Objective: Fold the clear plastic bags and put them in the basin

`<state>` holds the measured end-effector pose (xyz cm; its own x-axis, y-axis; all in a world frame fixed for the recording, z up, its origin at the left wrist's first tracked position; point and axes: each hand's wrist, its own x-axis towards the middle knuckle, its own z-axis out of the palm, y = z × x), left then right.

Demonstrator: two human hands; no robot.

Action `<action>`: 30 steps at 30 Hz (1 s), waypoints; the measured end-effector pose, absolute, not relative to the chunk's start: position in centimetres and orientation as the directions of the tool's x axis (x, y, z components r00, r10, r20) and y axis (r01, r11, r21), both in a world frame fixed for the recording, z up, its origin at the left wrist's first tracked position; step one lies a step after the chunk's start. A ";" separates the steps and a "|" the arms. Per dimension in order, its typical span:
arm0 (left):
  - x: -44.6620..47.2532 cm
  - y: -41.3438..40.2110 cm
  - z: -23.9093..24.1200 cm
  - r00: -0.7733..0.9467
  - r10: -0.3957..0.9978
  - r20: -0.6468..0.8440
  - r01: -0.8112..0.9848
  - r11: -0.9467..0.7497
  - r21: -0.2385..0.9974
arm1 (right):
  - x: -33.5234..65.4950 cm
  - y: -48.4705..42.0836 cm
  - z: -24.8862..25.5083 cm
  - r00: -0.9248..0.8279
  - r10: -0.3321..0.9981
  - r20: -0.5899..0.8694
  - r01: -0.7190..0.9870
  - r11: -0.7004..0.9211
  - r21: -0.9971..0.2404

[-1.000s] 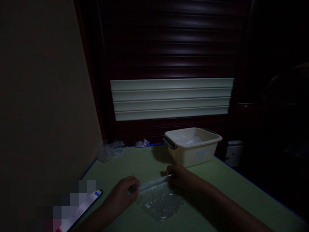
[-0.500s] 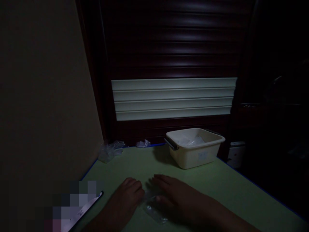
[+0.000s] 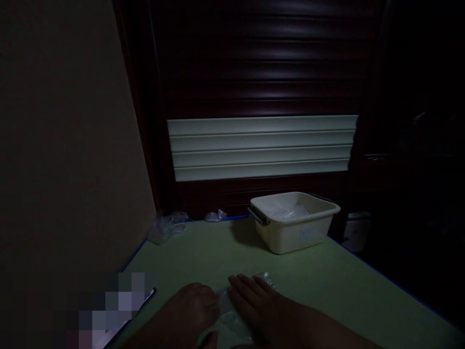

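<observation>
1. The right hand [image 3: 259, 304] lies palm down on a thin, crinkled clear plastic bag [image 3: 232, 317], open, with its fingers stretched out flat and pointing away from the person. Held that way, it seems to press the light film down against the table.
2. The left hand [image 3: 192, 310] sits just beside it, knuckles up, with its fingers curled toward the bag's left edge. The dim light hides whether it pinches the plastic or only touches it.
3. The bag lies on the green table [image 3: 327, 286] near its front edge, between and under the two hands. One crumpled corner shows past the right fingertips.
4. A cream rectangular plastic tub [image 3: 295, 224] with dark handles stands well apart at the back of the table, with pale, flat contents that I cannot make out.
5. More crumpled clear plastic scraps [image 3: 165, 226] lie in the far left corner against the wall, out of the way of the hands.
6. A flat, dark-edged device [image 3: 125, 317], partly blurred, rests near the left forearm.
</observation>
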<state>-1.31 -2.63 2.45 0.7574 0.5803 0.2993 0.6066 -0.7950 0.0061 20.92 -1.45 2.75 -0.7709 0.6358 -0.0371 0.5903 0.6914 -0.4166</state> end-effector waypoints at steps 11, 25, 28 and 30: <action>-1.4 -2.2 2.5 0.744 0.598 0.298 0.609 -0.790 0.066 | 24.6 0.8 4.9 -0.791 0.581 -0.195 0.601 0.675 -0.427; -0.9 -1.3 2.5 0.708 0.640 0.298 0.648 -0.757 0.087 | 25.6 4.5 3.2 -0.503 0.864 -0.016 0.765 0.437 -0.473; -1.1 -0.6 1.7 0.631 0.691 0.354 0.697 -0.705 0.133 | 25.3 4.4 3.1 -0.510 0.859 -0.051 0.756 0.419 -0.504; -1.2 -0.2 1.1 0.567 0.740 0.361 0.731 -0.654 0.193 | 25.3 4.4 3.1 -0.518 0.854 -0.054 0.741 0.416 -0.527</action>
<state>-1.23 -0.19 1.06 0.5669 0.7404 0.3612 0.7314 -0.6541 0.1929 25.27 4.36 3.11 -0.5176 0.8539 -0.0536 0.7409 0.4159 -0.5274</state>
